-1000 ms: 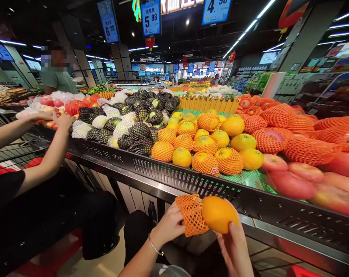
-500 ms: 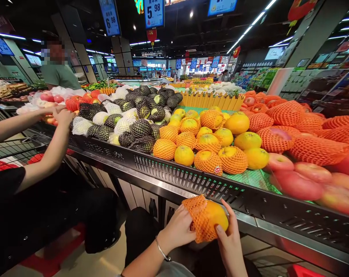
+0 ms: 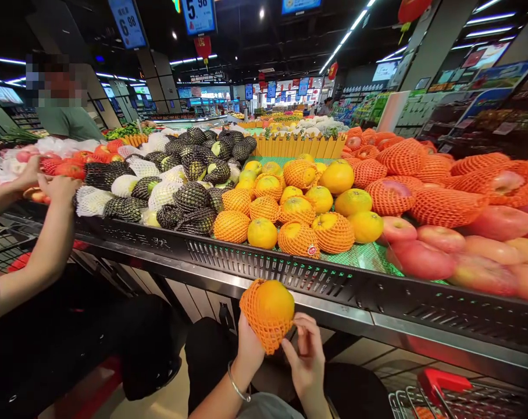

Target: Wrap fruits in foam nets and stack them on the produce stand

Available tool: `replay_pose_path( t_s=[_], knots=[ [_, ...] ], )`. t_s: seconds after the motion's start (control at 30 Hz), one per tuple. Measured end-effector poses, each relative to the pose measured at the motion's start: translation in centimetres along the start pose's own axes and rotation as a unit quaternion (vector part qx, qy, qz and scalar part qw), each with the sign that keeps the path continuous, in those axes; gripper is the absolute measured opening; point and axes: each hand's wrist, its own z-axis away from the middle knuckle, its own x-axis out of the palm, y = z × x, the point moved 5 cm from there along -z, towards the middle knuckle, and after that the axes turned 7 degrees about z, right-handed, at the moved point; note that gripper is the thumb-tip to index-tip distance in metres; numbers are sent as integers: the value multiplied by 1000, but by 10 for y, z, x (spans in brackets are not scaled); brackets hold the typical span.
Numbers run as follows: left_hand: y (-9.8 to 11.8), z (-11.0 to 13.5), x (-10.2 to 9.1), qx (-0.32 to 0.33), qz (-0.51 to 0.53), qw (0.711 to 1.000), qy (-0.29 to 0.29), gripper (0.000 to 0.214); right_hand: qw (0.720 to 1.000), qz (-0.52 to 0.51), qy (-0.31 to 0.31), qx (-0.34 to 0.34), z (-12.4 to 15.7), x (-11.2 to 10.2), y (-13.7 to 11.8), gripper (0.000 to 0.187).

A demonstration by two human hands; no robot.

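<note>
An orange (image 3: 278, 299) is partly inside an orange foam net sleeve (image 3: 266, 327), low in front of the display edge. My left hand (image 3: 249, 344), with a bangle on the wrist, is wrapped round the orange from the left and beneath; its fingers are mostly hidden behind the fruit. The upper right of the fruit shows bare. At the sleeve's right edge my right hand (image 3: 308, 350) has bent fingers and thumb closed on the netting. Just beyond lie more oranges (image 3: 263, 233), several in nets.
A black perforated rail (image 3: 264, 265) with a metal ledge edges the display. Netted fruit (image 3: 194, 198) lies left, red apples (image 3: 425, 259) right. A neighbour's hands (image 3: 57, 183) reach into fruit at left. A shopping cart (image 3: 447, 384) stands lower right.
The view has swung right. The orange has turned upright in my left hand, its net sitting lower round it. My right hand has shifted from the fruit's side to the net's edge.
</note>
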Motion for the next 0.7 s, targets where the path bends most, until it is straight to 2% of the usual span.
replay_pose_path(
  t_s=[0.1, 0.23, 0.3, 0.4, 0.53, 0.7],
  knots=[
    [4, 0, -3, -19, 7, 999, 42, 51, 999, 35, -25, -4, -3, 3, 4, 12],
    [4, 1, -5, 2, -26, 999, 24, 47, 994, 57, -74, -48, -19, -8, -5, 11],
    [1, 0, -5, 5, -32, 999, 3, 51, 991, 68, -77, -81, -28, -16, -13, 13],
    [-4, -1, -5, -25, -44, 997, -53, 58, 989, 56, -68, -117, -36, -26, -26, 15],
    [-9, 1, -9, -59, -78, 985, -139, 74, 992, 21, -49, -112, -42, -34, -33, 13],
    [-12, 1, -11, -48, -103, 976, -186, 77, 995, 5, -42, -91, -46, -41, -32, 13]
  ],
)
